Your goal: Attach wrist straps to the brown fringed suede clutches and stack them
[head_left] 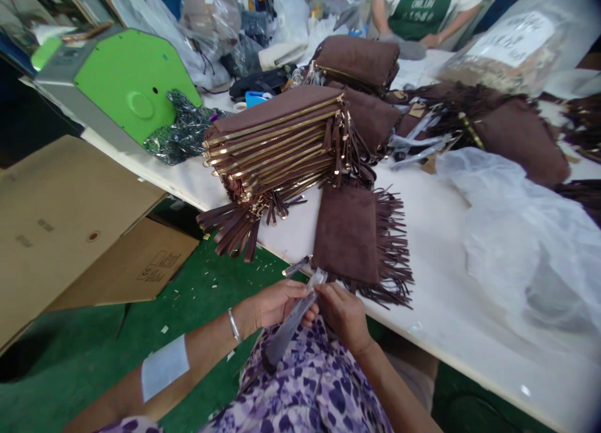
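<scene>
My left hand (279,303) and my right hand (346,315) are close together at the table's front edge. Both are closed on a narrow clear plastic sleeve (286,333), which hangs down toward my lap with something dark inside its lower end. Just beyond them a brown suede pouch (345,233) lies flat, its fringe (394,251) spread to the right. Near its front left corner is a small metal-tipped strap end (295,268). My right fingertips are partly hidden behind the hand.
A stack of brown zip pouches (277,139) with gold zippers stands at the left edge of the white table (432,283). A green machine (136,82) sits at back left, cardboard (79,226) below. Crumpled plastic (526,233) lies right. A person in an apron (422,10) stands opposite.
</scene>
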{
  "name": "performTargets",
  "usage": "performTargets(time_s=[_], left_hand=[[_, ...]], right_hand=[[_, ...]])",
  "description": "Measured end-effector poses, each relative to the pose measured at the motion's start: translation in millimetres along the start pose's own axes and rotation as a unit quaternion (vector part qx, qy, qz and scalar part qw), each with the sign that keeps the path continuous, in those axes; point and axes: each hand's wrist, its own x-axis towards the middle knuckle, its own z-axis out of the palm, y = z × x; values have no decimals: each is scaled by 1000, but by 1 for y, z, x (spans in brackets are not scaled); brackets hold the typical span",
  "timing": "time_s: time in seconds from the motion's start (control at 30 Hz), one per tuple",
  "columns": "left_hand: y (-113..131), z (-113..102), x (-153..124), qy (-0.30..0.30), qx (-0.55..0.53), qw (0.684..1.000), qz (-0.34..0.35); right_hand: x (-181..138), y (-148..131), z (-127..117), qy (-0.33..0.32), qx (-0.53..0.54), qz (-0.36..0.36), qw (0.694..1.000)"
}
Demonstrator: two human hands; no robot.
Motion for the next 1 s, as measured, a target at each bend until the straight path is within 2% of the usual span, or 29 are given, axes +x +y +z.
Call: performTargets(time_s=[0.13, 0.27, 0.57, 0.67, 0.8, 0.9, 1.0], left_hand=[[-3, -2, -9, -12, -1, 1000, -22], [-8, -3, -15, -4, -18, 1000, -23], [-10, -4, -3, 38, -9, 997, -66], [-10, -4, -1, 54, -1, 996, -71], [-9, -1, 2, 56, -11, 994, -88], [-7, 2, 0, 56, -5, 993, -101], [-7, 2, -6, 32, -2, 994, -109]], right_hand=[[0, -1, -1, 24, 30, -7, 999], [-3, 0, -4, 11, 43, -1, 999], [-4, 6, -7, 10, 36, 29, 999], [-5, 3, -13, -24, 92, 19, 995], [-7, 2, -13, -58, 221, -28, 973], [-7, 5, -9, -47, 272, 1, 961], [-5, 8, -7, -55, 292, 9, 955]])
